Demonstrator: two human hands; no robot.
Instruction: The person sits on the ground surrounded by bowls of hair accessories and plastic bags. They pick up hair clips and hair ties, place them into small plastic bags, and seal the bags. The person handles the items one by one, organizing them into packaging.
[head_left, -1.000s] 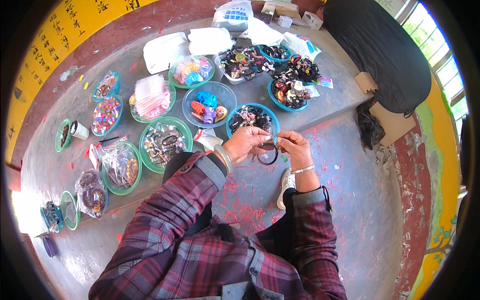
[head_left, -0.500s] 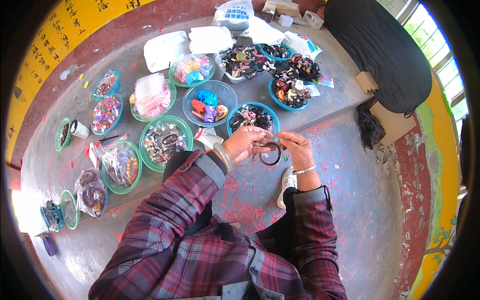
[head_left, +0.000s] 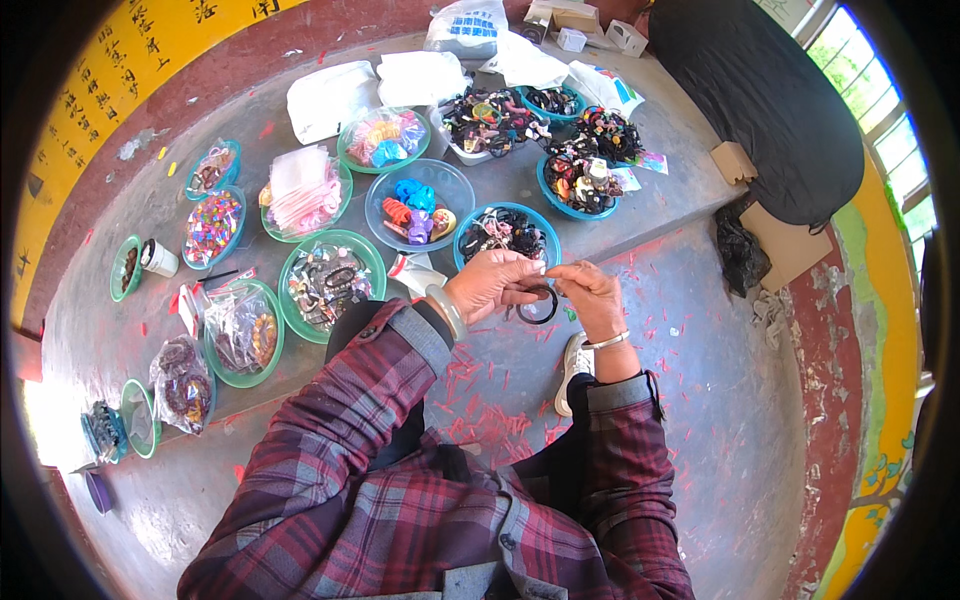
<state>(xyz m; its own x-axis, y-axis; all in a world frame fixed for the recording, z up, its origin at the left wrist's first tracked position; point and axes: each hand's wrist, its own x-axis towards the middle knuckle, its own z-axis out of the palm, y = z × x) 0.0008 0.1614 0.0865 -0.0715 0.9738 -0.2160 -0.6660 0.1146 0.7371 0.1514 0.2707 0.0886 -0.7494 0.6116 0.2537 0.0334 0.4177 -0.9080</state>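
My left hand (head_left: 492, 284) is closed in a pinch, with a black hair tie (head_left: 538, 321) hanging as a loop just under its fingertips. My right hand (head_left: 592, 298) meets it from the right, thumb and forefinger pressed together at the left fingertips. What the right fingers pinch is too small to make out. Right behind the hands stands a blue basin of dark hair ties (head_left: 458, 246). Left of that, a clear blue bowl (head_left: 377, 222) contains red, blue and purple pieces.
A green basin of packaged trinkets (head_left: 287, 310) and a basin with bagged beaded bracelets (head_left: 240, 384) stand on the raised ledge to my left. Farther back are a pink stack of packets (head_left: 300, 190) and white bags (head_left: 330, 100). Red scraps (head_left: 490, 420) litter the floor.
My right hand has shifted slightly left, closer to the left fingertips. The black hair tie has tilted and risen a little. The basins have not moved.
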